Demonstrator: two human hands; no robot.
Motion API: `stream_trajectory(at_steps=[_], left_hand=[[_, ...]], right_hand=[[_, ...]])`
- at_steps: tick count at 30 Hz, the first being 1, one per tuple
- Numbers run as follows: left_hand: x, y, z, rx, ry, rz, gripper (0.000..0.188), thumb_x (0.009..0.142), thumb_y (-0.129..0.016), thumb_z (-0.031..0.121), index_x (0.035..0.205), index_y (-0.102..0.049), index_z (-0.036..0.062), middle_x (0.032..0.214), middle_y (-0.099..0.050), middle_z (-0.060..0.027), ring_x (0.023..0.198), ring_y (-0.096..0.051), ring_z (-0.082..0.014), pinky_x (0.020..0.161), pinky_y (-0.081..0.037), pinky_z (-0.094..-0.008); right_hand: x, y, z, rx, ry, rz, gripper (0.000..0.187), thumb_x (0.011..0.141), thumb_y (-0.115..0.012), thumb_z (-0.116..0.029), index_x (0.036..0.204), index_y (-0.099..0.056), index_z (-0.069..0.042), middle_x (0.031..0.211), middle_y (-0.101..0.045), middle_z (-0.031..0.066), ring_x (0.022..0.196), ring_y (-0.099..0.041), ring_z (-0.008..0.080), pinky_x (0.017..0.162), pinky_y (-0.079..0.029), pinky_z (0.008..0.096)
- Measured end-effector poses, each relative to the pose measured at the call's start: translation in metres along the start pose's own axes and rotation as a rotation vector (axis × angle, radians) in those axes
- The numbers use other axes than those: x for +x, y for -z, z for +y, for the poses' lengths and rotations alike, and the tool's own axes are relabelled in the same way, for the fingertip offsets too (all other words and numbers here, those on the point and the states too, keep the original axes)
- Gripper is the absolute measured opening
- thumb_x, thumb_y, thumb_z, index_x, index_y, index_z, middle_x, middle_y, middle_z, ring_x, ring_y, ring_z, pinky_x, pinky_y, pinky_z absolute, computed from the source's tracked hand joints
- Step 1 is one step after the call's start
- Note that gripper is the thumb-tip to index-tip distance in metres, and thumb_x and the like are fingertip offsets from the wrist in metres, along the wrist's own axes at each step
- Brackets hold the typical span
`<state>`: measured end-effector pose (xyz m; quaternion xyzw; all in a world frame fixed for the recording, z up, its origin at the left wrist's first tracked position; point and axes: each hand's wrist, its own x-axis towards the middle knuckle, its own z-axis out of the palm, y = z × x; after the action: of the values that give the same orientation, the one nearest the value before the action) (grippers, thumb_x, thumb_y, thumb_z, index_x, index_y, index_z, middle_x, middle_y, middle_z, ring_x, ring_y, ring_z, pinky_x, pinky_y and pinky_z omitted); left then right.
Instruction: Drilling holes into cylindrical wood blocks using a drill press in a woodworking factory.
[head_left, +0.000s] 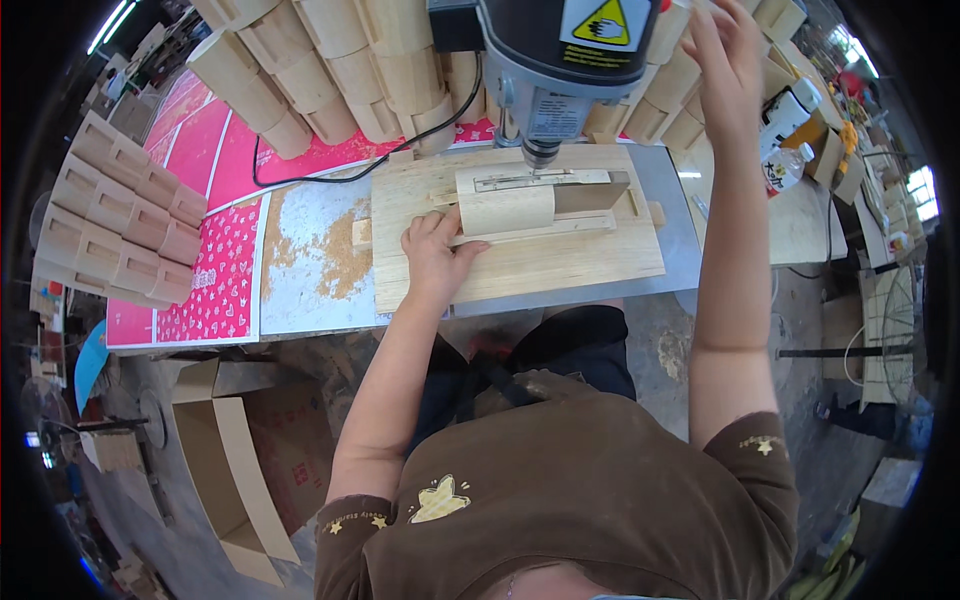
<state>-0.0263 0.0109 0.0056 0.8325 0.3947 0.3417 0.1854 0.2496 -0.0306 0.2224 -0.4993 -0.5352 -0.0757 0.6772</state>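
A pale rounded wooden piece (508,207) with a slotted top lies in a wooden jig board (560,265) under the drill press (560,60). My left hand (435,250) is closed at the piece's left end, fingers bent against it and thumb stretched along its front lower edge. The drill chuck (540,152) hangs right above the slot; whether the bit touches the wood I cannot tell. My right hand (725,60) is raised beside the drill head, its fingers bent around something that the picture's upper edge cuts off.
Stacked rounded wooden pieces (335,65) stand behind the drill, with another stack (125,215) at the left. A black cable (350,178) crosses the pink table cover. Sawdust (340,250) lies left of the jig. A bottle (788,168) stands at right, and an open carton (235,470) sits on the floor.
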Motion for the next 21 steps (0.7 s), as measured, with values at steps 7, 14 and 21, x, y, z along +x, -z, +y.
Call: stream_trajectory(at_steps=[7, 14, 21], left_hand=[[0.001, 0.000, 0.000, -0.012, 0.009, -0.018, 0.055, 0.059, -0.078, 0.026, 0.109, -0.061, 0.0118, 0.080, -0.053, -0.0024, 0.084, -0.049, -0.0238, 0.079, -0.035, -0.0371], [-0.002, 0.000, -0.005, 0.006, 0.014, -0.017, 0.056, 0.059, -0.078, 0.025, 0.111, -0.061, 0.0116, 0.081, -0.053, -0.0031, 0.083, -0.049, -0.0242, 0.079, -0.036, -0.0375], [-0.001, -0.001, -0.004, -0.007, 0.017, -0.021, 0.058, 0.059, -0.078, 0.024, 0.113, -0.060, 0.0114, 0.081, -0.053, -0.0035, 0.083, -0.049, -0.0240, 0.079, -0.036, -0.0377]], right_hand=[[0.015, -0.012, -0.023, -0.280, -0.072, -0.238, 0.029, 0.089, -0.049, -0.024, 0.084, -0.059, 0.003, 0.072, -0.057, 0.0086, 0.069, -0.053, 0.0148, 0.064, -0.042, 0.0270], [-0.097, 0.008, -0.050, -0.395, 0.027, -0.196, 0.011, 0.083, -0.059, -0.005, 0.074, -0.058, 0.000, 0.058, -0.049, 0.0075, 0.051, -0.047, 0.0181, 0.046, -0.034, 0.0290], [-0.158, -0.011, 0.022, -0.212, 0.110, -0.101, 0.006, 0.080, -0.059, -0.001, 0.086, -0.060, 0.000, 0.075, -0.057, 0.0098, 0.063, -0.052, 0.0208, 0.057, -0.042, 0.0292]])
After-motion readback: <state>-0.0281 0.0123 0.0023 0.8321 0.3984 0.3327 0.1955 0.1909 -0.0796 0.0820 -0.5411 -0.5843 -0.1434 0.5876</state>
